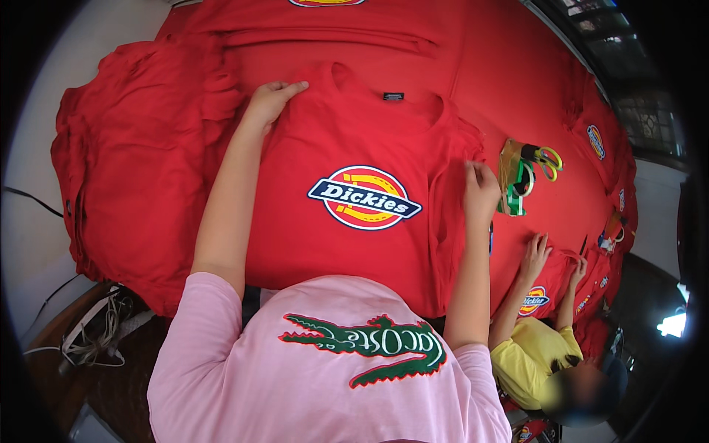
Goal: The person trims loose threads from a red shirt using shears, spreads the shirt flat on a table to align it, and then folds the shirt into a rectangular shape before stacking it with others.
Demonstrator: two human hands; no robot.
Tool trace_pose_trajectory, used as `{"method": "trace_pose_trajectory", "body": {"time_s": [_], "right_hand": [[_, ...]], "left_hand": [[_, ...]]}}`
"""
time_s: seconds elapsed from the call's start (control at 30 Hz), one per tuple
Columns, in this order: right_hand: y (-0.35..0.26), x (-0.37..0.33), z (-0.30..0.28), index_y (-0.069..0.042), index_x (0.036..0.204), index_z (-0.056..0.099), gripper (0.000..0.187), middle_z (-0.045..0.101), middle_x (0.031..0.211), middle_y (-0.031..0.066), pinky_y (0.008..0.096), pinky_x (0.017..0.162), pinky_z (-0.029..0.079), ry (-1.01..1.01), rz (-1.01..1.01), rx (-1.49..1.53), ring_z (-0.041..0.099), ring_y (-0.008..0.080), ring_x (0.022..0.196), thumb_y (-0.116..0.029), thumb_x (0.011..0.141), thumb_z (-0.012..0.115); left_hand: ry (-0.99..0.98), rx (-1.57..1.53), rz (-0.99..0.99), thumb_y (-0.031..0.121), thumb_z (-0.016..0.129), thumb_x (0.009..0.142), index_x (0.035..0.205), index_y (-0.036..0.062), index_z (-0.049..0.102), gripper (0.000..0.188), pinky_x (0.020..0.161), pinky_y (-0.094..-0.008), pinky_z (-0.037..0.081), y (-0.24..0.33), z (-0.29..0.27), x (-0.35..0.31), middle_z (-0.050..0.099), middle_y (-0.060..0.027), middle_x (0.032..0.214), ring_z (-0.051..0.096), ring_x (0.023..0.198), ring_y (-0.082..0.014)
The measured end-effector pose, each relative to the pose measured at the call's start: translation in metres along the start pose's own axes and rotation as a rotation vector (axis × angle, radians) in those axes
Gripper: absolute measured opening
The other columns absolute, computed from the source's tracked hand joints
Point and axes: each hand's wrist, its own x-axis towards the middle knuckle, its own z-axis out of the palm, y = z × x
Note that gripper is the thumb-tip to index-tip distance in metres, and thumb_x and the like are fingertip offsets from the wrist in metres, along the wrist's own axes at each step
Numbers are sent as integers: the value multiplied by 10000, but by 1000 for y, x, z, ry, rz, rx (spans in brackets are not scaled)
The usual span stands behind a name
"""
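Note:
A red T-shirt (295, 229) lies spread in front of me, its neckline at the far side with a small dark label inside the collar. On its chest is a round yellow, red and white print (364, 198) crossed by a dark blue band. My left hand (272, 102) has its fingers closed on the cloth near the left shoulder. At the right side of the shirt, my right hand (481, 189) pinches the loose, wrinkled fabric by the sleeve; its fingertips are partly hidden.
A pile of red garments (140, 162) is heaped on the left. More folded red shirts (325, 29) lie at the far side. Right of my right hand are tape rolls (518, 181) and yellow-handled scissors (548, 162). A co-worker in yellow (535, 354) handles red shirts at the lower right.

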Motion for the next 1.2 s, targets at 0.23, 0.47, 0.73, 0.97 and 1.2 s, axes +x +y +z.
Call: {"method": "trace_pose_trajectory", "body": {"time_s": [0.23,0.47,0.73,0.97,1.2], "right_hand": [[-58,47,55,-16,907,709,321,694,749,126,402,684,530,-154,105,-215,681,227,711,-317,840,799],[-57,59,9,13,1189,660,313,742,1115,137,358,933,574,-586,905,1431,717,235,1005,-199,958,652],[-45,102,-23,55,1239,649,423,741,1110,171,350,877,588,-1004,551,1739,702,226,1003,-312,1030,618],[-95,152,-85,93,1245,631,384,717,1198,199,416,1055,524,-471,645,1245,674,284,1157,-226,1031,612],[-64,152,-82,69,1259,617,321,684,1265,208,422,1089,506,-491,685,1227,661,302,1190,-131,1009,638]], "left_hand": [[34,-102,215,274,872,819,796,105,586,333,650,-236,425,3,-5,4,562,48,757,485,700,-51],[-203,-561,-61,287,746,939,1032,43,642,280,778,-282,526,41,-12,-47,679,-67,944,649,853,-155],[-1059,-1146,-146,444,415,1093,1434,-65,505,619,1072,-426,513,54,17,-55,628,-236,1366,623,1253,-314],[-924,-847,38,445,412,1092,1413,-93,508,634,1083,-415,506,132,-18,-15,596,-263,1399,624,1270,-307],[-600,-470,-32,417,518,1059,1369,-97,549,601,1086,-390,500,136,-33,-8,666,-252,1300,664,1211,-310]]}}
